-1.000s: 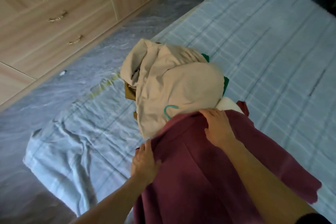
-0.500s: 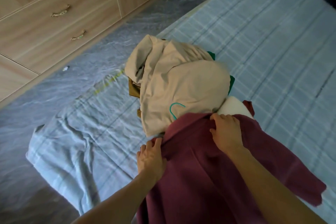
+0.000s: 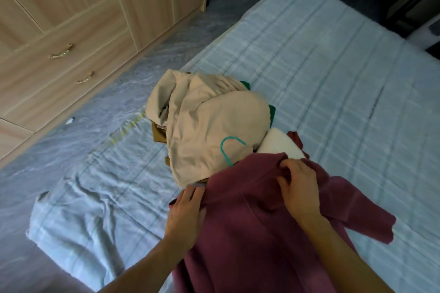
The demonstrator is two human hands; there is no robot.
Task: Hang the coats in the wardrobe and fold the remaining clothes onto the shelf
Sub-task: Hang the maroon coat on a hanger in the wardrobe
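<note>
Coat [image 3: 250, 233] on the bed [image 3: 333, 78]: our right hand [image 3: 298, 188] pinches its collar, our left hand [image 3: 185, 214] grips its edge.

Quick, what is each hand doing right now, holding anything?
Left hand: grips the left edge of the maroon garment, fingers curled over it.
Right hand: pinches the maroon garment's top edge, bunching the fabric.
</note>
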